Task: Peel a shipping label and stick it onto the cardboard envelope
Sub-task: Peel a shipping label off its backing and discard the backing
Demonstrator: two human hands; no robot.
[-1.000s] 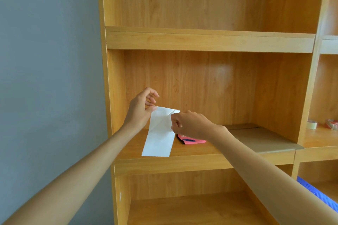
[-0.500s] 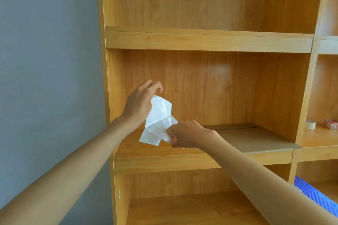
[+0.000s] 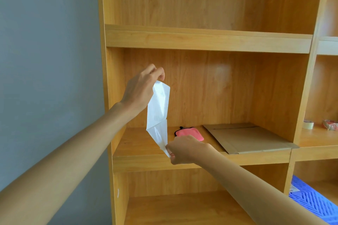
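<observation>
A white shipping label (image 3: pixel 158 104) hangs in front of the middle shelf, pulled apart from its white backing sheet (image 3: pixel 159 136); the two still meet at a fold about halfway down. My left hand (image 3: pixel 140 87) pinches the top of the upper piece, raised high. Lower down, my right hand (image 3: pixel 184 149) pinches the bottom tip of the lower piece near the shelf's front edge. I cannot tell for sure which piece is label and which is backing. The brown cardboard envelope (image 3: pixel 247 138) lies flat on the same shelf, right of both hands.
A pink pouch (image 3: pixel 189 133) lies on the wooden shelf (image 3: pixel 142 159) between the paper and the envelope. Tape rolls (image 3: pixel 308 124) sit in the right-hand compartment. A blue patterned item (image 3: pixel 311 199) lies lower right. A grey wall is to the left.
My left hand rose while my right hand dropped toward the shelf edge, stretching the white paper into a long strip. The pink pouch, hidden half a second ago, shows again.
</observation>
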